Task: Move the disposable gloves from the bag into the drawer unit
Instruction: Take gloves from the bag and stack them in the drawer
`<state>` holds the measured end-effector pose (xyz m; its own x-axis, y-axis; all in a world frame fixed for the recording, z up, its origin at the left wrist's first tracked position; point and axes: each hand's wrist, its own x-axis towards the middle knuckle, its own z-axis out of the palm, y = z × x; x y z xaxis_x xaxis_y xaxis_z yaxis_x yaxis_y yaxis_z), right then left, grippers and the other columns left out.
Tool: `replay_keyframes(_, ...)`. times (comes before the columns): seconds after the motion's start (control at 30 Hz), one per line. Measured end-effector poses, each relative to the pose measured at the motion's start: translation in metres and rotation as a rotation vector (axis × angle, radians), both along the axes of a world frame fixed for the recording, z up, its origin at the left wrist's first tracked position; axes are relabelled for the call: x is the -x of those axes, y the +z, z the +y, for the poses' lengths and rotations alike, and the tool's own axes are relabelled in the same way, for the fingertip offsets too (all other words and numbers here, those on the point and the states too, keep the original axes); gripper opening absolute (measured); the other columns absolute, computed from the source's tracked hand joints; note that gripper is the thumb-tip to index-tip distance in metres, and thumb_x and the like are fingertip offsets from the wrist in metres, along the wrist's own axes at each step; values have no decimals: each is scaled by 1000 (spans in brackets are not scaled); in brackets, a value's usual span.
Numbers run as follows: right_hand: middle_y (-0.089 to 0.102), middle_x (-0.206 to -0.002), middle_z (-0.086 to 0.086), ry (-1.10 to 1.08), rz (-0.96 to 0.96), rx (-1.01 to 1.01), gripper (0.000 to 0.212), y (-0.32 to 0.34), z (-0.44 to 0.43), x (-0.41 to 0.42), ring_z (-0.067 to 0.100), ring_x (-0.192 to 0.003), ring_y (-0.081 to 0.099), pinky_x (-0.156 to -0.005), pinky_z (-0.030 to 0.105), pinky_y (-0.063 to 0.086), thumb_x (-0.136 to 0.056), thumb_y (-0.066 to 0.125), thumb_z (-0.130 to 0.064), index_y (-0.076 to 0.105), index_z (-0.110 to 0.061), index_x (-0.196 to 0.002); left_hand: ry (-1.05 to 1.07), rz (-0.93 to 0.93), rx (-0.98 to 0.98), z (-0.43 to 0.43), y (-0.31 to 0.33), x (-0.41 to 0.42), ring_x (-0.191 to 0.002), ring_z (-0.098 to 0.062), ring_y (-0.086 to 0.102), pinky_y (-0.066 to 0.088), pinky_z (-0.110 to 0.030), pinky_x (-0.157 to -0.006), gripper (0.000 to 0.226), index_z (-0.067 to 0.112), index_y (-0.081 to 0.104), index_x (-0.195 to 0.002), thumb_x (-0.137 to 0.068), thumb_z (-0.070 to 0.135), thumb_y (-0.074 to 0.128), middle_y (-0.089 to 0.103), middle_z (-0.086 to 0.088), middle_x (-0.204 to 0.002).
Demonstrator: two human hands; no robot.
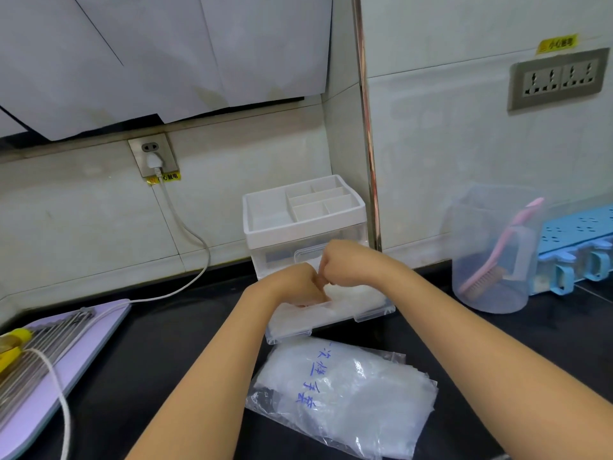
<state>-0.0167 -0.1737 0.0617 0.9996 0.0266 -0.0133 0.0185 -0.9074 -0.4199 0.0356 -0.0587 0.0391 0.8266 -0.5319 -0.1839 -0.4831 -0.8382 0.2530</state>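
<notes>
Black tabletop [185, 330], clear bag [341, 396] with blue handwriting, white-topped clear drawer unit [303, 220], pink brush [497, 257], light blue rack [577, 240], lilac board [49, 376], yellow warning stickers [557, 44]

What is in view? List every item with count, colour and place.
drawer unit: 1, clear, white top, back of counter, drawer open
disposable gloves: pile, whitish, in open drawer
bag: 1, clear, blue writing, before drawer
jug: 1, clear, right of unit
brush: 1, pink, in jug
rack: 1, blue, far right
wall sockets: 2, grey, walls
cable: 1, white, left socket
board: 1, lilac, far left
left hand: 1, curled on gloves
right hand: 1, curled on gloves
</notes>
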Motion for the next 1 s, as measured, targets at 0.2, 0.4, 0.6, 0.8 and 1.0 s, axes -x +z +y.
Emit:
replay_keyframes(0.2,58,-97,7,35,212,348,25,-15,-2,-18,19,-79,54,-68,22,41,-98,39,-6,61,-2,-109,65,130,70,7,-1,-4,-59,-15,46,41,-25,-65,38,13,62,-82,-94,47,50,56,-1,-69)
replay_keyframes(0.4,40,-146,8,46,283,356,61,-24,-11,-22,27,-121,47,-90,33,43,-94,51,-12,27,-17,-150,113,73,230,2,-6,-11,-69,-13,60,51,-24,-69,25,9,61,-115,-98,11,43,68,-2,-95)
replay_keyframes(0.6,46,-137,9,74,365,428,58,-20,-7,-28,23,-98,45,-77,28,40,-96,49,-18,27,-20,-150,-68,-35,4,-13,-15,-8,-112,-16,55,43,-27,-93,43,23,55,-132,-90,13,55,59,4,-128)
replay_keyframes(0.8,41,-145,10,42,409,556,47,-18,-3,-39,28,-118,49,-90,32,42,-97,45,-18,39,-9,-144,19,-18,-384,-4,-10,-21,-109,-23,52,43,-30,-88,43,16,47,-136,-94,27,49,53,-3,-131)
replay_keyframes(1.0,47,-116,11,-31,450,520,37,-19,6,-36,23,-96,46,-80,29,39,-97,46,-13,51,-8,-134,96,-16,-490,-5,0,-20,-89,-21,49,42,-27,-79,42,9,52,-129,-93,32,55,54,-8,-108)
